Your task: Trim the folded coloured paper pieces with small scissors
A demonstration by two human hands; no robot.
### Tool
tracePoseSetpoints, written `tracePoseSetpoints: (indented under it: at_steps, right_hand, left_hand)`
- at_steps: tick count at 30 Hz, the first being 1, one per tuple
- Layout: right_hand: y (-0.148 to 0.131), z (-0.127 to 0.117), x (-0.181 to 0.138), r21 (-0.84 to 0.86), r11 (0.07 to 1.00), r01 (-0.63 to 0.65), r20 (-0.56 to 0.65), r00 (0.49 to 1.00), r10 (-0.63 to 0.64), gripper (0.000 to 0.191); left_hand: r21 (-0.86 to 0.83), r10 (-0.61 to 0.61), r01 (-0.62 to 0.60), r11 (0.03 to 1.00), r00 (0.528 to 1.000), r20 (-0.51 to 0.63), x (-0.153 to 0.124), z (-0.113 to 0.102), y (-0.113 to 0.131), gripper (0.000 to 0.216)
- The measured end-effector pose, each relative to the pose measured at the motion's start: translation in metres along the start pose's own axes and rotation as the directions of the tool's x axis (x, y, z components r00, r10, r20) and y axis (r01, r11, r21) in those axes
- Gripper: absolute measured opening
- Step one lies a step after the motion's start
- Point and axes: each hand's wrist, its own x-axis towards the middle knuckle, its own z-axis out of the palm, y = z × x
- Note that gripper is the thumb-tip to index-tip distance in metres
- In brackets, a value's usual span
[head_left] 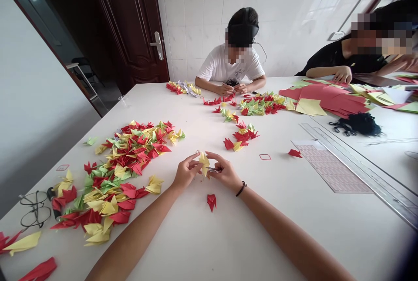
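A yellow folded paper crane is pinched upright in the fingers of my left hand. My right hand, with a dark band at the wrist, is closed on a small metal tool that points at the crane. The tool's exact kind is hard to make out. My right index finger reaches close to the crane's top; whether it touches is unclear. Tiny yellowish bits lie on the white table under my hands. Just nearer to me lies a red folded paper piece.
A big pile of paper cranes spreads to the left, near eyeglasses. Smaller crane groups sit toward a person in white. To the right are a clear ruler, a sticker sheet, black cords and coloured paper.
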Motion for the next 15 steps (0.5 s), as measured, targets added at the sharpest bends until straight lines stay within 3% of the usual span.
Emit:
tracePoseSetpoints:
  at_steps: [5,8,15]
  right_hand:
    - [0.0027,0.0035,0.0006,0.045,0.998,-0.044,-0.117,0.992,0.049,0.038]
    - [0.0031,0.0026,0.0018,0.067,0.996,-0.055,-0.120,0.991,0.063,0.033]
    - [0.0027,0.0023,0.0030,0.015,0.996,-0.091,-0.021,0.996,0.091,0.036]
  left_hand:
    - [0.084,0.068,-0.078,0.993,0.991,0.112,-0.0033,0.0023,0.0019,0.038]
    - [0.198,0.130,-0.159,0.967,0.980,0.150,-0.0047,0.0029,0.0054,0.030]
    - [0.279,0.156,-0.153,0.948,0.988,0.011,-0.0025,0.0031,0.0037,0.030]
